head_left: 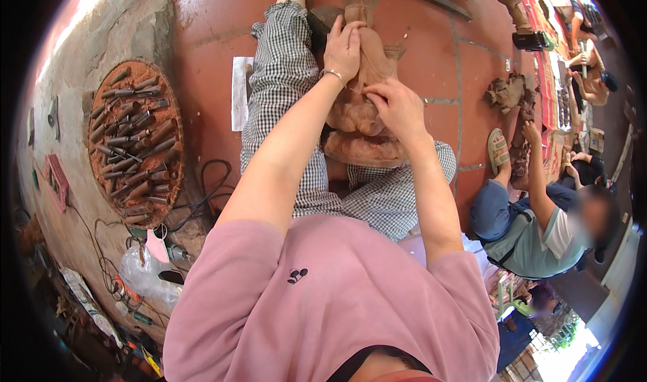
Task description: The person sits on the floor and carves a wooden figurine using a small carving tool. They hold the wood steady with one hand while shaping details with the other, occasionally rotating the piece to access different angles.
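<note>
A reddish-brown wood carving (367, 116) with rounded lumps and a flared far end lies between my legs. My left hand (342, 53), a bracelet at its wrist, rests along the carving's left side. Its fingers reach forward and curve over the narrow upper part, holding it. On the near right side of the same carving is my right hand (399, 109). Its thumb and forefinger come together against the wood in a pinch. Whatever sits between those fingertips is too small or hidden to name.
A round tray (178, 122) of several wood-handled carving tools stands to the left. Near it lie cables, a pink mask (157, 246) and a clear plastic bag (138, 274). Another person (539, 234) sits at right by dark carved wood (509, 93). A flat bar (435, 1) lies on the tiles.
</note>
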Tool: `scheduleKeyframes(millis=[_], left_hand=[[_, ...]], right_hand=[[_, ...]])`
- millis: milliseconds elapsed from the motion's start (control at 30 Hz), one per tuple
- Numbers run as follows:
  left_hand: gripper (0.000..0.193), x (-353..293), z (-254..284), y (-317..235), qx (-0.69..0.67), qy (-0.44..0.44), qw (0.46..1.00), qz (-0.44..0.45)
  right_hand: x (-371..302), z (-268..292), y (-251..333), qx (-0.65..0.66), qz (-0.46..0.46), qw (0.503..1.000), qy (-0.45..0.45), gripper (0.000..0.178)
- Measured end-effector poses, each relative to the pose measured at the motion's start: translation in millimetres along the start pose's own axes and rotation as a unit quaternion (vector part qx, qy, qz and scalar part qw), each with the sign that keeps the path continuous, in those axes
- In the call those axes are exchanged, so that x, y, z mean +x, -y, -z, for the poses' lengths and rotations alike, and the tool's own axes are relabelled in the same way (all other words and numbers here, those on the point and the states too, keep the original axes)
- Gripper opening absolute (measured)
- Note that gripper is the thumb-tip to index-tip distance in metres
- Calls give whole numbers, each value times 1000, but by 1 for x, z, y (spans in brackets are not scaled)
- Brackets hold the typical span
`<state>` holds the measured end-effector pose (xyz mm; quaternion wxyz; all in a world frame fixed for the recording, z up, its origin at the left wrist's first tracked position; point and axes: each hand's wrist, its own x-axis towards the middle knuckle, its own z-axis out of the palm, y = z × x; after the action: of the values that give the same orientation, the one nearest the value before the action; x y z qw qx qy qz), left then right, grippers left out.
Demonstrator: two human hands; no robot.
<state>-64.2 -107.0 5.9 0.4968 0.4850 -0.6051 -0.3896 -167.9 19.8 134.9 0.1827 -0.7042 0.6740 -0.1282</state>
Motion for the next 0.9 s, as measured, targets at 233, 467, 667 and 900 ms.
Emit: scheduleKeyframes(millis=[233, 467, 667, 900], left_hand=[[57, -57, 26, 20, -38, 73, 994, 74], [53, -138, 51, -27, -55, 66, 982, 169], [51, -144, 43, -15, -52, 25, 994, 96], [51, -141, 47, -14, -49, 34, 993, 98]], right_hand=[[-12, 17, 4, -21, 8, 995, -94, 17], [1, -20, -6, -34, 68, 989, -127, 26], [24, -28, -15, -63, 137, 981, -124, 28], [30, -30, 0, -151, 91, 982, -67, 34]])
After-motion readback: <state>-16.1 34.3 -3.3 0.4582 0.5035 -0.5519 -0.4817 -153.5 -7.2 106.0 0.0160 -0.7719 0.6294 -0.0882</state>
